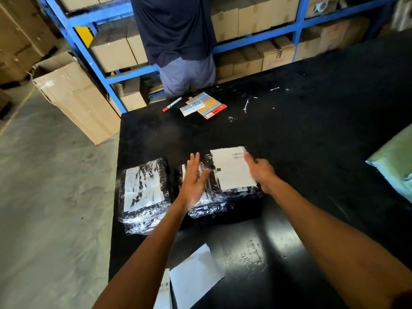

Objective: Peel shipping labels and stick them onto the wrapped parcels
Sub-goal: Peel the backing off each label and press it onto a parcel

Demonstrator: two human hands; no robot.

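Observation:
Two parcels in shiny black wrap lie side by side on the black table (289, 130). The left parcel (142, 197) carries a creased white label. The right parcel (223, 197) has a flat white shipping label (231, 170) with a barcode on top. My left hand (194, 181) lies flat, fingers spread, on the right parcel's left part. My right hand (260, 170) rests on the label's right edge, fingers on the paper. White label sheets (194, 277) lie near the table's front edge.
A red marker (172, 104) and coloured sticker cards (204, 105) lie at the far edge. A person in a dark shirt (176, 30) stands behind the table at blue shelving with cardboard boxes. A green bag (394, 157) sits at right. A large open carton (73, 94) stands on the floor.

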